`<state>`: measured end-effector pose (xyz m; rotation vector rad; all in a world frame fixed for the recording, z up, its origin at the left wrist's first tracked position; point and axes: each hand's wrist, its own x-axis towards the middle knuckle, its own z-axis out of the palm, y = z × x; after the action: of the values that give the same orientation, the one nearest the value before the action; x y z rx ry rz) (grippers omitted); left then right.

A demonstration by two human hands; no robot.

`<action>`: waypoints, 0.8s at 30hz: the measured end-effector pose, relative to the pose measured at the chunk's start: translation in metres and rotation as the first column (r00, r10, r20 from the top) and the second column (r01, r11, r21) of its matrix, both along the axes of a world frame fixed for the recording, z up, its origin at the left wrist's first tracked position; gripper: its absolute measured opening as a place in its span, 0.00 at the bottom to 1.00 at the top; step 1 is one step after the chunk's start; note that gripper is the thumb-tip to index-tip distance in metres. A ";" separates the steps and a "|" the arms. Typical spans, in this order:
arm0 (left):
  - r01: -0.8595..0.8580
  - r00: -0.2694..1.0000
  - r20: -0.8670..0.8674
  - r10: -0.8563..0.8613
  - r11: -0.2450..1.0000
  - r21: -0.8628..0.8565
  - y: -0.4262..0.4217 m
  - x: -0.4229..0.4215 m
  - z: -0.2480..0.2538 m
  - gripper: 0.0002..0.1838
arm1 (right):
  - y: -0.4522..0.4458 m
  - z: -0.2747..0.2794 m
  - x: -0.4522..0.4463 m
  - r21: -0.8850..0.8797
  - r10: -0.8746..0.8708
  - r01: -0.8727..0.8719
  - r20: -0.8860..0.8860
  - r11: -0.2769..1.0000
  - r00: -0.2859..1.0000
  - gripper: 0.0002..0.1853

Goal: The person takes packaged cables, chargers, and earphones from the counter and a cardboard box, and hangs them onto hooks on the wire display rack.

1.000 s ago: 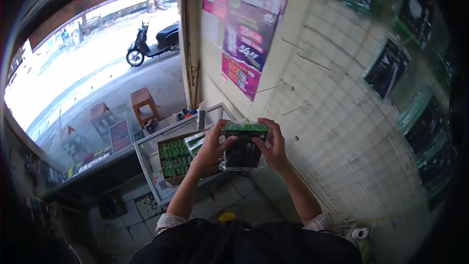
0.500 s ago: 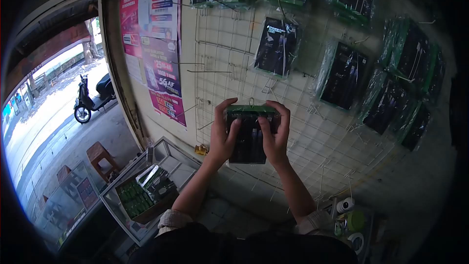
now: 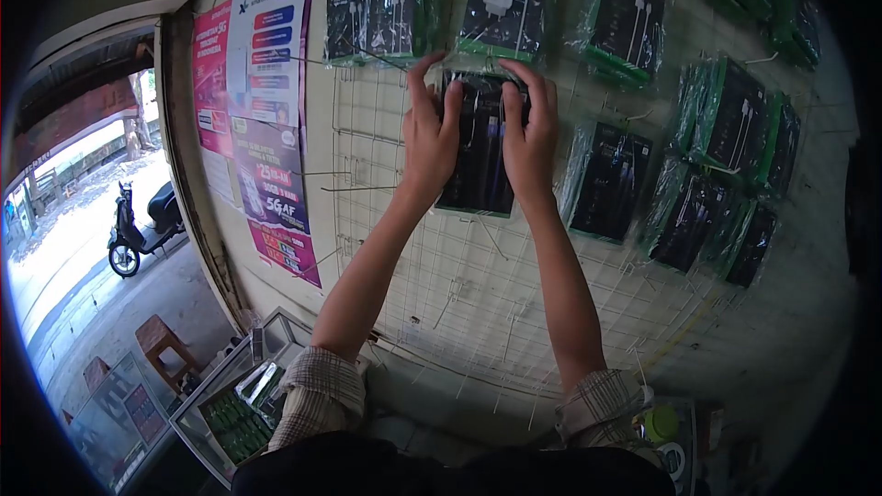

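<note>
Between my raised hands is a black-and-green cable box [image 3: 480,161], upright against the wire rack. My left hand [image 3: 429,138] grips its left side, thumb on the front and fingers curled around the upper edge. On the other side my right hand [image 3: 530,142] holds it the same way. The box's top edge is just below a hanging charger box [image 3: 501,0] showing a white plug and cable. My fingers and the box hide whatever hangs directly behind it.
A wire grid rack [image 3: 377,156] with protruding hooks covers the wall. Wrapped cable boxes [image 3: 611,179] hang to the right, others [image 3: 395,14] at upper left. Posters [image 3: 266,64] are left of it. Below stand a glass display case [image 3: 197,432] and a brown stool [image 3: 165,344]; a scooter [image 3: 138,230] is outside.
Both hands have lifted the cable box up and towards the rack, in front of where a hanging box showed before. The view has tilted upwards, showing more of the upper boxes.
</note>
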<state>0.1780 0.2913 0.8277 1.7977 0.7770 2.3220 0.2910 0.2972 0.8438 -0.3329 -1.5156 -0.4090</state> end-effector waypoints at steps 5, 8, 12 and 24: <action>-0.100 0.985 -0.099 0.143 0.932 0.349 0.035 -0.001 0.013 0.17 | 0.018 0.017 -0.005 0.015 -0.083 0.083 -0.004 0.996 0.997 0.11; -0.087 0.975 -0.179 0.128 0.972 0.218 0.037 -0.001 0.011 0.17 | 0.020 0.015 -0.006 -0.105 -0.082 0.080 -0.013 0.991 0.997 0.12; -0.092 0.968 -0.214 0.129 0.980 0.175 0.045 0.004 0.004 0.18 | 0.037 0.008 -0.002 -0.087 -0.138 0.137 -0.009 0.987 0.990 0.13; -0.307 0.890 -0.301 0.343 0.938 0.162 0.090 0.026 -0.032 0.26 | 0.081 -0.034 0.011 -0.102 -0.541 0.542 0.039 0.834 0.840 0.18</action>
<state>0.2040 0.3814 0.7959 2.2993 1.0936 2.3233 0.3018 0.3784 0.8102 -0.8613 -1.4378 -0.7776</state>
